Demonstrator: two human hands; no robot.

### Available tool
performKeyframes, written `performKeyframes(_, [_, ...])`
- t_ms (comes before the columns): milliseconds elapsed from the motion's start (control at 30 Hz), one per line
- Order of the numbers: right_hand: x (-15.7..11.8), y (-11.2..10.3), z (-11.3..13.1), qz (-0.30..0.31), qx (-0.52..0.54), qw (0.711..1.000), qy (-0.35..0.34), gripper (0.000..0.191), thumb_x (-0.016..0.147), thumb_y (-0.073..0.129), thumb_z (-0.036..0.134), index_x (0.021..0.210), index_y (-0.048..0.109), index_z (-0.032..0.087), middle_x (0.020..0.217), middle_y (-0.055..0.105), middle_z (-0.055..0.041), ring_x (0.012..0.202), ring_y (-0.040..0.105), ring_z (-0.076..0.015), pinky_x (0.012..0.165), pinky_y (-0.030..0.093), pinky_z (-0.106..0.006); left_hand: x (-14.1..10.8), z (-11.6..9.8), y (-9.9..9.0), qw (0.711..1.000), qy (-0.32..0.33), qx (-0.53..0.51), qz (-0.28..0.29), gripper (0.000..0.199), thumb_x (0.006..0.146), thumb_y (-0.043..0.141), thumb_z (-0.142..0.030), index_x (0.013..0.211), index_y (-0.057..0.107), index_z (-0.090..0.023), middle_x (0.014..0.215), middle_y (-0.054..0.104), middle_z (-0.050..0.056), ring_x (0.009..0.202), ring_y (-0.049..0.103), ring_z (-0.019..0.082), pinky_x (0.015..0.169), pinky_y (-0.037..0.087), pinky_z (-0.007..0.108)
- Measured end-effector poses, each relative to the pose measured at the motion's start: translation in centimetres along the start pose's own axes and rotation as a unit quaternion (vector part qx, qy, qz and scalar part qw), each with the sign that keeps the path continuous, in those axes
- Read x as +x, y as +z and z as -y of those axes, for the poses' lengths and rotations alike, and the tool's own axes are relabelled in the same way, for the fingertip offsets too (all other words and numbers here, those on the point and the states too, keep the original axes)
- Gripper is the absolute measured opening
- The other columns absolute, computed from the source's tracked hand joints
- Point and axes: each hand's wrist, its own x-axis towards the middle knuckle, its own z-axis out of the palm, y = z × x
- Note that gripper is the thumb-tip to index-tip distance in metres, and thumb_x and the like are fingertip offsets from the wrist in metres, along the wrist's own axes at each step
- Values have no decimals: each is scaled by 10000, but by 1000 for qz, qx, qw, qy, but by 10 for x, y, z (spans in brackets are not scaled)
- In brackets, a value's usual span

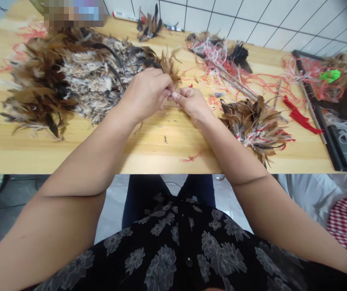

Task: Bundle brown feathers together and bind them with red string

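Above the middle of the wooden table, my left hand and my right hand meet at the fingertips. A small tuft of brown feathers sticks up beyond my left fingers, which are pinched around its base. My right thumb and forefinger are pressed together against the left fingertips; whatever is between them is too small to make out. Left of my hands lies a large heap of brown and grey-white feathers. Beside my right forearm rests a brown feather bundle with red ties.
Pink and white strings with dark feathers lie at the back, near thin sticks. Red strips lie beside a black-edged tray at the right. Markers and a small feather bunch are near the tiled wall.
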Motion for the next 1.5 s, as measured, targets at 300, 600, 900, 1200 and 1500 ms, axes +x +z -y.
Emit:
performKeyframes(300, [-1, 0, 0, 4, 2, 1000, 12, 469, 1108, 771, 117, 689, 569, 177, 673, 513, 52, 697, 444, -87, 718, 383, -192, 0, -3, 3, 999, 32, 2, -9, 173, 1123, 608, -302, 1147, 779, -316, 1318, 781, 115, 1379, 675, 382, 1274, 481, 581])
performKeyframes(600, [2, -9, 8, -54, 97, 991, 79, 432, 1214, 550, 125, 788, 546, 197, 587, 442, 91, 518, 317, -50, 517, 232, -151, -1, -2, -1, 986, -63, -12, -156, 97, 1168, 681, -290, 1121, 738, -227, 1276, 750, 66, 1251, 638, 291, 1131, 516, 470])
performKeyframes(900, [-4, 4, 6, -46, 74, 994, 72, 479, 1196, 601, 115, 725, 545, 184, 604, 481, 78, 560, 381, -51, 558, 297, -152, 7, -2, 21, 988, -56, -140, -28, 233, 1079, 622, -265, 1102, 846, -203, 1111, 862, 75, 1080, 789, 296, 915, 637, 371])
performKeyframes(1200, [-2, 16, -7, -37, 43, 997, 47, 520, 1201, 651, 176, 697, 524, 196, 639, 463, 61, 634, 398, -88, 633, 317, -210, 9, 13, 38, 973, -100, -194, -72, 123, 1067, 662, -289, 973, 716, -230, 1002, 822, 67, 931, 761, 261, 810, 620, 354])
performKeyframes(1500, [20, -22, 3, -97, 88, 991, -12, 432, 1234, 630, 290, 829, 502, 213, 685, 420, 93, 607, 362, -50, 616, 321, -167, 6, 21, 40, 988, -56, -129, -62, 224, 1186, 697, -445, 1173, 776, -235, 1205, 794, 41, 1121, 699, 234, 939, 563, 424])
